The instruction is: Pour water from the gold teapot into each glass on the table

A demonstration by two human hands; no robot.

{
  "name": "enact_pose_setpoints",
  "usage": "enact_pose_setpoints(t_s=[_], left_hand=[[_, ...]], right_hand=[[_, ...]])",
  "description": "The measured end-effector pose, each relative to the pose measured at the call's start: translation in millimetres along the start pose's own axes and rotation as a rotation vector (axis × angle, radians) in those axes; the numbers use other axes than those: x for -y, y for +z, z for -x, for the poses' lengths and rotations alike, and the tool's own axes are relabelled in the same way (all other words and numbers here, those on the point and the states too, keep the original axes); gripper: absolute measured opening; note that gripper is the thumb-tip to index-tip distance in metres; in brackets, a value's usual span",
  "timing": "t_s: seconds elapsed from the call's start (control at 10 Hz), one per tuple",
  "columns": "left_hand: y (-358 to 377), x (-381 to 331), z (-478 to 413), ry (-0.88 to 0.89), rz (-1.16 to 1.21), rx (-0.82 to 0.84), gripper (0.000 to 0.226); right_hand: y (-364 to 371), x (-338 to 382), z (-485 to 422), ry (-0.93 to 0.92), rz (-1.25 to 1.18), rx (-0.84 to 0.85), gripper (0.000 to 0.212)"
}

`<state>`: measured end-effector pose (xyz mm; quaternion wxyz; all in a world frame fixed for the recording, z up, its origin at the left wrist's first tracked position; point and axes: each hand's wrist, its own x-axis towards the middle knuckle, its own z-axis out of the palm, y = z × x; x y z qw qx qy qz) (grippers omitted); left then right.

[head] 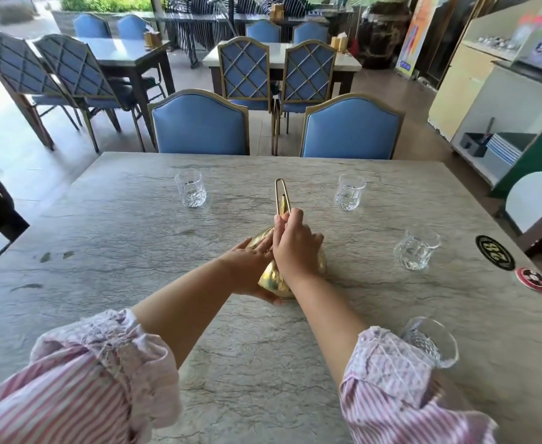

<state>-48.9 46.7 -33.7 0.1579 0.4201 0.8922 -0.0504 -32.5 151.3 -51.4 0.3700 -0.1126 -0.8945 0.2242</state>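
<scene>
The gold teapot (274, 280) stands in the middle of the grey stone table (135, 238), largely hidden behind my hands. My right hand (293, 248) grips its upright gold handle, whose loop sticks up above my fingers. My left hand (250, 267) lies flat against the pot's left side and lid, fingers spread over it. Clear cut glasses stand around it: one at the far left (190, 188), one at the far right (348, 191), one at the right (416, 248), and one near me at the right (430, 342), partly behind my sleeve.
Two round coasters, black (494, 252) and red (531, 278), lie at the table's right edge. Two blue chairs (199, 123) stand tucked against the far side. A white cabinet (500, 100) stands to the right, and more tables and chairs farther back.
</scene>
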Motion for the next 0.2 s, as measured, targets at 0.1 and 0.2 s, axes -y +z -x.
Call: enact_pose_setpoints(t_s=[0.1,0.2], left_hand=[[-5,0,1,-0.023,-0.067,-0.013,0.11],[-8,3,12,-0.137,-0.101,0.005,0.104]], right_hand=[[-15,8,3,0.023,0.071,0.153,0.04],[-28,13,-6,0.117,0.182,0.399,0.042]])
